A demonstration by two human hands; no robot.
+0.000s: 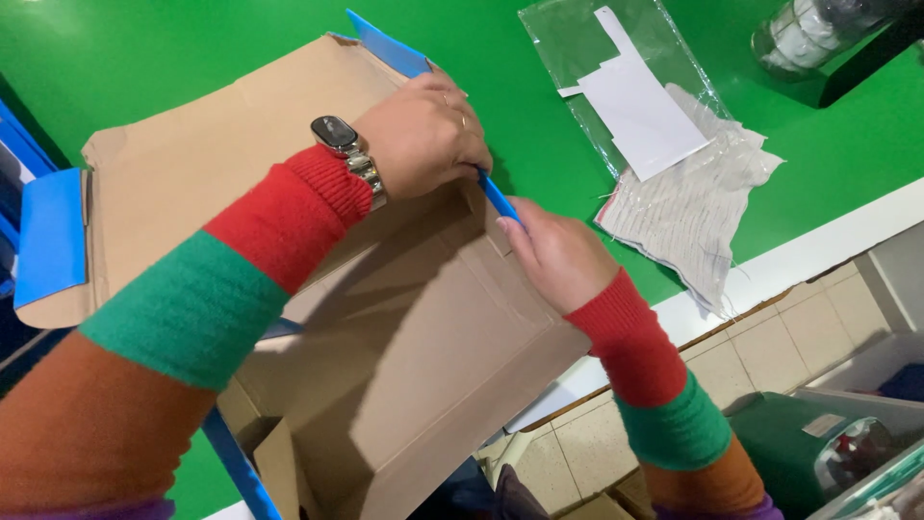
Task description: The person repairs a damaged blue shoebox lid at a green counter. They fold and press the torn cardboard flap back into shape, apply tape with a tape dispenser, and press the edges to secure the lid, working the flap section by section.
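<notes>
A brown cardboard box (423, 347) with open flaps lies on a green table (144, 58). Blue tape (390, 46) runs along the box's far edge. My left hand (423, 135), with a wristwatch on the wrist, presses down on the box edge over the blue tape. My right hand (556, 252) pinches the same strip of blue tape at the box's right corner. Both arms wear sleeves striped red, green and orange.
A clear plastic bag (577, 39) with white paper (640, 111) and a pale knitted cloth (688, 207) lie on the table to the right. A dark object (818, 39) stands at the top right. Another blue strip (50, 236) covers the left flap. Tiled floor lies below the table's edge.
</notes>
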